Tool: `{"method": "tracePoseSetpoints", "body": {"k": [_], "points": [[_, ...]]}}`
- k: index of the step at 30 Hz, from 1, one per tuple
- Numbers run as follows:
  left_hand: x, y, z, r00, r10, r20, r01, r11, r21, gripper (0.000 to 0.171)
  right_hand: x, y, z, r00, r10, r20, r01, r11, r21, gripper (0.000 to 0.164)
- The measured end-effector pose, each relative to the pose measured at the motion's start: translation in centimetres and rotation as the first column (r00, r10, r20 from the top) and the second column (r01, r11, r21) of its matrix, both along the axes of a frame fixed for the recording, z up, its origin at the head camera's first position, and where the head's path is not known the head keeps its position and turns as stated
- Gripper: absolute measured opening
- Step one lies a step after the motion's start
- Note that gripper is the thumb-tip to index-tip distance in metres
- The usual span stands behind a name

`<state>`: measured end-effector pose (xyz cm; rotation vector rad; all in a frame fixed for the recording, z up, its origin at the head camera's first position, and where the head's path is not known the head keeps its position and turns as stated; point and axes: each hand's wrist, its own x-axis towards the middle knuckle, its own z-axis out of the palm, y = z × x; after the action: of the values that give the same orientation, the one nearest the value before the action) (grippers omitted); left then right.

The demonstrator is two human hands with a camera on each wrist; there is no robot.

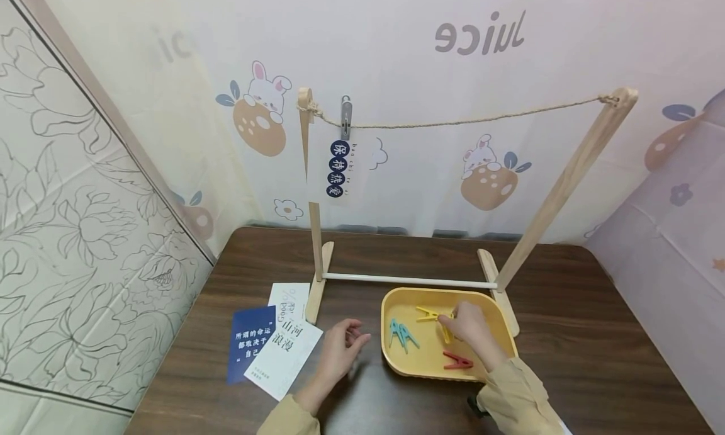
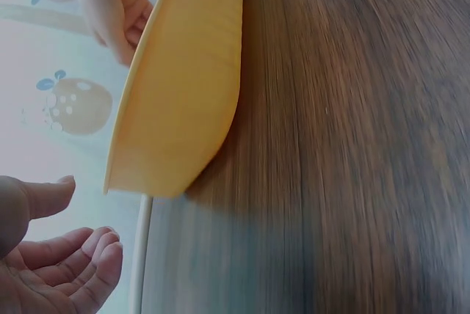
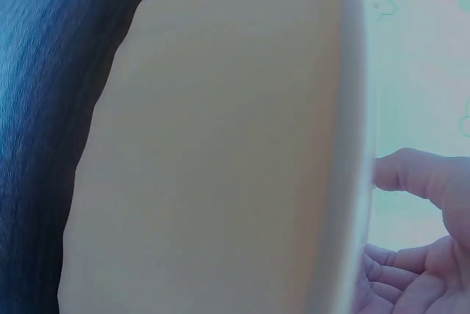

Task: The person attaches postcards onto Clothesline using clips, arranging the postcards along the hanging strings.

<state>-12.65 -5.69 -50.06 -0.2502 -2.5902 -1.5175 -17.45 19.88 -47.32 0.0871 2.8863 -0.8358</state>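
My right hand [image 1: 472,325] reaches into a yellow plastic basket [image 1: 396,299], thumb and fingers pinching a yellow clothespin [image 1: 447,335]. In the right wrist view the basket's wall [image 3: 220,145] hides the fingertips. A second yellow clothespin [image 1: 426,313] lies just left of that hand. Two teal clothespins [image 1: 404,335] are at the basket's left side and a red clothespin [image 1: 457,361] is near its front. Left of the basket, my left hand [image 1: 340,348] hovers with loosely bent fingers, holding nothing. The left wrist view shows its thumb and fingers spread apart.
Behind the basket stands a wooden frame [image 1: 557,196] with a rope [image 1: 442,124] strung across. A grey clip [image 1: 346,117] hangs a white card [image 1: 338,170] at the rope's left end. Overlapping cards, a blue one [image 1: 245,334] and white one [image 1: 291,359] among them, lie left of my left hand.
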Motion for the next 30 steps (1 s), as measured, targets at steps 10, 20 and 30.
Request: {"method": "tracePoseSetpoints", "body": {"k": [10, 20, 30], "points": [[0.2, -3.0, -0.8, 0.999, 0.053, 0.007, -0.052, 0.997, -0.062, 0.023, 1.3, 0.1, 1.2, 0.998, -0.051, -0.025, 0.049, 0.995, -0.085, 0.027], [0.4, -5.5, -1.5, 0.990, 0.139, -0.036, -0.143, 0.980, -0.140, 0.022, 2.7, 0.0, 1.9, 0.991, -0.074, -0.115, 0.056, 0.986, -0.158, 0.025], [0.4, -8.6, -1.7, 0.970, 0.239, -0.045, -0.242, 0.924, -0.296, 0.030, 4.3, -0.2, 1.7, 0.956, -0.188, -0.224, 0.107, 0.938, -0.330, 0.027]]}}
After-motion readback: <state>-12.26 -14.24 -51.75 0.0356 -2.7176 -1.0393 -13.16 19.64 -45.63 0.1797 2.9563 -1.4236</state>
